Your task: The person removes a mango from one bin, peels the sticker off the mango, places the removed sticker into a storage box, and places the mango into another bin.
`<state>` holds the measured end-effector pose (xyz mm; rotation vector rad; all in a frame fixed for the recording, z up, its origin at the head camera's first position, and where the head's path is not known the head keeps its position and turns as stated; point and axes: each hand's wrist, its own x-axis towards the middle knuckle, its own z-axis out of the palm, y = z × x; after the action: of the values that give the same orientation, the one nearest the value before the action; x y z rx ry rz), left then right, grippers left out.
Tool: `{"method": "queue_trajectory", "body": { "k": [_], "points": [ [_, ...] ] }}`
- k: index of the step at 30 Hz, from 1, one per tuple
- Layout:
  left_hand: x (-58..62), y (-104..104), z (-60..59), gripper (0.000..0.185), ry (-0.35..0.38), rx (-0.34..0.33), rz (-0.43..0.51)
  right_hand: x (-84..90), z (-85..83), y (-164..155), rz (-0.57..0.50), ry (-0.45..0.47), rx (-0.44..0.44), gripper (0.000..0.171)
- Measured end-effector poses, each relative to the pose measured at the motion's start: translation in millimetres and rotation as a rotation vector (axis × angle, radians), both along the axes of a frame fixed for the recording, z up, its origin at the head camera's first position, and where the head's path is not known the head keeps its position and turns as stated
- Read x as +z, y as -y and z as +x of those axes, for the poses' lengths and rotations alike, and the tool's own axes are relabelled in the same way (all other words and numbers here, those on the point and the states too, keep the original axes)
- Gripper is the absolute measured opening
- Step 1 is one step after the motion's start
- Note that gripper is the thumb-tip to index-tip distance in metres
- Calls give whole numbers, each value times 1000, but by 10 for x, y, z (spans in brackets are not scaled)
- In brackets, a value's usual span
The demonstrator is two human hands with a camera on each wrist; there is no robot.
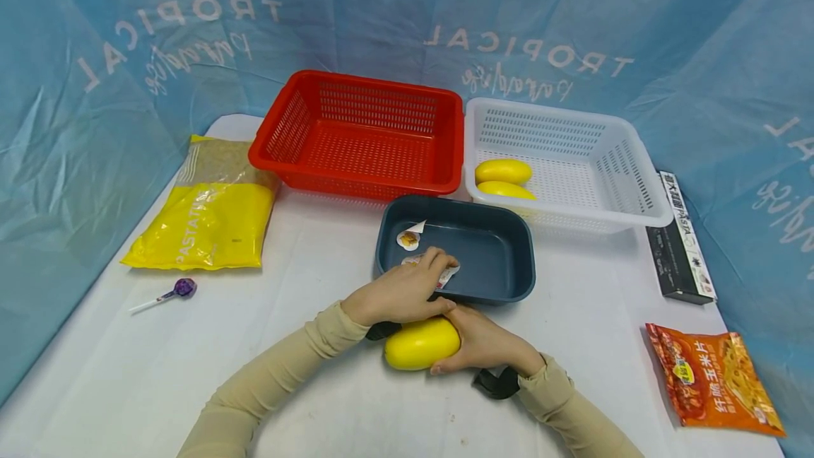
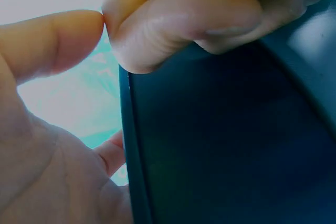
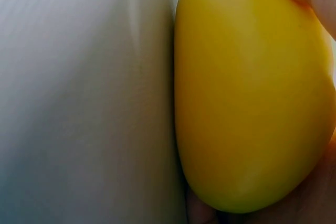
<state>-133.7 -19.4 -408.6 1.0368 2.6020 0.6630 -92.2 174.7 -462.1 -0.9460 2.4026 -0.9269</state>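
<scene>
My right hand point(image 1: 480, 339) grips a yellow, smooth oval fruit point(image 1: 422, 343), mango-like, on the white table just before the dark blue basin point(image 1: 502, 294). The fruit point(image 3: 247, 93) fills much of the right wrist view, fingers around its side. Over the basin's near rim arches my left hand point(image 1: 410, 288), its fingers inside near a crumpled sticker piece point(image 1: 448, 275) and its fingertips partly hidden. The left thumb point(image 2: 58, 43) touches a right-hand finger in the left wrist view. Another sticker point(image 1: 408, 239), round with a folded corner, lies in the basin.
Behind stand a red basket point(image 1: 362, 186) and a white basket point(image 1: 572, 214) holding two yellow fruits point(image 1: 504, 172). At left lie a yellow pasta bag point(image 1: 222, 221) and a lollipop point(image 1: 184, 288); at right, a black pasta box point(image 1: 677, 260) and an orange snack bag point(image 1: 715, 380).
</scene>
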Motion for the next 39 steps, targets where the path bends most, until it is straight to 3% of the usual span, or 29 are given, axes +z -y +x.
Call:
{"method": "queue_trajectory", "body": {
  "k": [6, 13, 27, 32, 39],
  "points": [
    [-7, 8, -7, 53, 29, -34, 16, 5, -10, 11, -23, -23, 22, 75],
    [-23, 2, -32, 54, 53, -64, 5, 14, -5, 6, -15, -6, 13, 86],
    [-61, -34, -16, 61, -18, -4, -37, 14, -6, 13, -9, 15, 16, 82],
    [-57, -39, -32, 61, 4, -23, -35, 9, -14, 12, -33, 24, 20, 78],
    [-47, -36, -54, 70, 40, -49, -36, 14, -15, 12, -30, -4, 16, 85]
  ]
}}
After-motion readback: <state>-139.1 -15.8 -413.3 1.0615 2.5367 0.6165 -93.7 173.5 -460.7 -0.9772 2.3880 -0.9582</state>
